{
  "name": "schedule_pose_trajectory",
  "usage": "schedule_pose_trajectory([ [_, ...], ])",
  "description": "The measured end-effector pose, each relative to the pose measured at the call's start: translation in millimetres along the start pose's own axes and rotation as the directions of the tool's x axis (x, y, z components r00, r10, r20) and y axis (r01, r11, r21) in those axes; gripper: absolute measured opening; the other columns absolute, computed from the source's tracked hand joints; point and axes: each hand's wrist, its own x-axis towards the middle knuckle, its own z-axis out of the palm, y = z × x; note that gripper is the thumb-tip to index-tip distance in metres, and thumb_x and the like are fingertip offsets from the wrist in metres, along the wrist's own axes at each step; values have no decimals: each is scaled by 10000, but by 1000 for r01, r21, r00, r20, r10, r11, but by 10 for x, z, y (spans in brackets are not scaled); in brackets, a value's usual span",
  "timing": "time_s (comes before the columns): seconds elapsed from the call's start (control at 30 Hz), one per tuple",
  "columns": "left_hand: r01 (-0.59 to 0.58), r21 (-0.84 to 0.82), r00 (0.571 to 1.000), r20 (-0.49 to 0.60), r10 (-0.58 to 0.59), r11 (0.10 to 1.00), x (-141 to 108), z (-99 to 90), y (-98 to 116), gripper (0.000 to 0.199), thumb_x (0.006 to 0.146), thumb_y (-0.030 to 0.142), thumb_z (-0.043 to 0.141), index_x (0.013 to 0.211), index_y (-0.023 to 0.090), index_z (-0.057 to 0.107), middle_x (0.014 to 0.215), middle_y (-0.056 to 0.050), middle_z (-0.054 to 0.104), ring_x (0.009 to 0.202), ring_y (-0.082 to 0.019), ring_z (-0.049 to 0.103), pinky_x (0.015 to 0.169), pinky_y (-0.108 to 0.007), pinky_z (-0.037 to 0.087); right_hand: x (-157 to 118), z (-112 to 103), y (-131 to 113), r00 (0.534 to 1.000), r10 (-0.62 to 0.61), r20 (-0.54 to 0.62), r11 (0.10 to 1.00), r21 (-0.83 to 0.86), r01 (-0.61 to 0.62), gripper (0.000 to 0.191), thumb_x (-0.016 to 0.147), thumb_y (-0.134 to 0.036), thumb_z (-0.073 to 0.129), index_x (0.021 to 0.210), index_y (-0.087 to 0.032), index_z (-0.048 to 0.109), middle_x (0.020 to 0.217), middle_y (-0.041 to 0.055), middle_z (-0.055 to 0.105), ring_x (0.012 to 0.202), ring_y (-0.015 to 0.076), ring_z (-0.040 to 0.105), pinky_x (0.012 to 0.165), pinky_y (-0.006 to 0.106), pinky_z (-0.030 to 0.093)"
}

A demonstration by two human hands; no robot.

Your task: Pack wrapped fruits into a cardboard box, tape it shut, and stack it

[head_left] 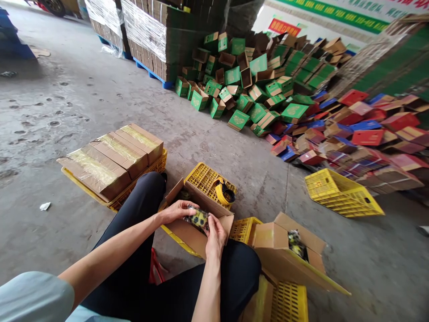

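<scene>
No legible text, even on banner (338, 13)

Single head-worn view, facing forward and down, fingers (183, 205) near below, floor (261, 179) stretching well beyond

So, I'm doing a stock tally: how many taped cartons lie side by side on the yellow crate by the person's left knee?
3: the nearest carton, the middle carton and the farthest carton, in a row on the yellow crate. Any underneath would be hidden.
</scene>
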Motion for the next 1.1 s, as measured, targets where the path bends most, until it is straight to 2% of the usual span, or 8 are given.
schedule_pose_trajectory([
  [0.1, -17, -13, 999, -35, 17, 1000, 5, -9, 5, 624, 729, 467, 919, 1223, 130, 742, 1096, -146, 764, 925, -241, 731, 850, -344, 541, -1, 28, -8, 999, -14, 40, 997, 73, 11, 524, 722, -614, 814, 1071, -226, 774, 1175, 96, 775, 1130, 305, 710, 753, 345, 626],
  [0.2, -40, -43, 998, -50, 38, 998, 10, -18, 5, 607, 730, 462, 920, 1211, 135, 746, 1069, -132, 772, 898, -224, 734, 855, -341, 541, 3, 38, 5, 996, -26, 85, 996, 81, 19, 480, 711, -603, 830, 985, -215, 763, 1113, 84, 782, 1103, 282, 716, 808, 348, 623],
  [0.43, -34, -32, 992, -121, 30, 999, 33, -31, -25, 569, 778, 540, 861, 1170, 134, 785, 1012, -118, 779, 819, -191, 719, 772, -292, 542, 12, 30, 44, 998, -46, 40, 997, 59, 43, 455, 697, -573, 843, 933, -194, 756, 977, 72, 785, 972, 258, 727, 798, 360, 614],
  [0.57, -43, -51, 991, -129, 36, 998, 48, -1, -26, 588, 765, 552, 866, 1174, 136, 792, 1029, -128, 784, 835, -201, 727, 769, -288, 538, 21, 76, 56, 997, -72, -4, 991, 109, 72, 433, 697, -573, 834, 907, -204, 743, 972, 63, 780, 953, 246, 720, 791, 357, 602],
  [0.67, -35, -70, 992, -124, 26, 997, 60, 21, -27, 599, 753, 555, 875, 1172, 136, 794, 1019, -131, 787, 823, -206, 730, 764, -294, 541, 28, 95, 53, 996, -84, 11, 985, 154, 81, 425, 706, -578, 826, 888, -207, 729, 962, 71, 771, 934, 245, 715, 784, 366, 596],
  [0.9, -24, -54, 992, -121, 17, 998, 45, -8, -32, 611, 748, 574, 874, 1167, 136, 796, 990, -128, 792, 789, -201, 732, 752, -300, 553, 26, 77, 37, 994, -17, 112, 982, 187, -4, 400, 704, -548, 840, 920, -226, 740, 1057, 92, 774, 1004, 254, 700, 822, 373, 584],
  [1.1, 2, -66, 997, -78, -7, 998, 34, -20, -77, 643, 741, 570, 884, 1200, 131, 784, 1012, -141, 789, 821, -207, 734, 778, -319, 566, 32, 81, 97, 999, -11, -31, 985, 171, 16, 431, 625, -509, 874, 895, -210, 719, 922, 43, 768, 855, 219, 698, 714, 320, 552],
])
